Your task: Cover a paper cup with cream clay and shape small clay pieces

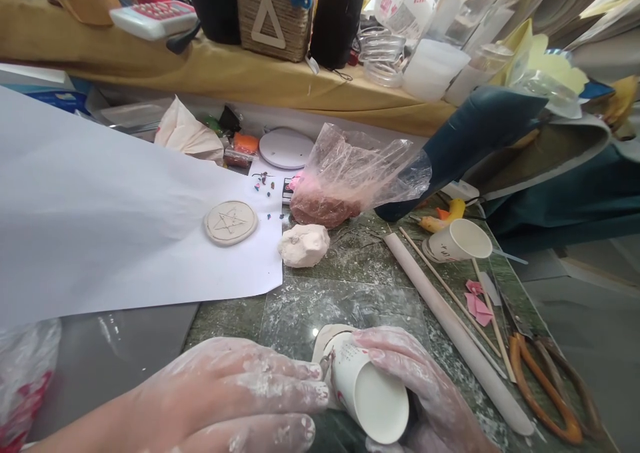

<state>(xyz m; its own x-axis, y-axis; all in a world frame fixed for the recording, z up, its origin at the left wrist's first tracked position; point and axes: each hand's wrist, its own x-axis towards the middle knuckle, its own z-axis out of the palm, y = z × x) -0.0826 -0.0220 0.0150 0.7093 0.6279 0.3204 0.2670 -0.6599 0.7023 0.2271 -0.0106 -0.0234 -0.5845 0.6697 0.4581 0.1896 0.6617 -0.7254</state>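
A white paper cup (370,386) with printed marks stands upside down and tilted, its base toward me. My right hand (425,393) is closed around its right side. Beneath the cup's far edge shows a piece of flat, pale clay (333,335). My left hand (250,393), dusted white, has its fingertips at the cup's left side. A small dark tip pokes out between those fingertips and the cup; the rest of it is hidden. Beyond lie a lump of white clay (304,245) and a round clay disc (231,223) with a star scored into it.
White paper (125,240) covers the left side. A plastic bag with reddish-brown clay (325,210) lies behind. To the right are a rolling pin (460,333), thin sticks, scissors (545,400) and another paper cup (457,240). A cloth-covered shelf (200,73) crosses the back.
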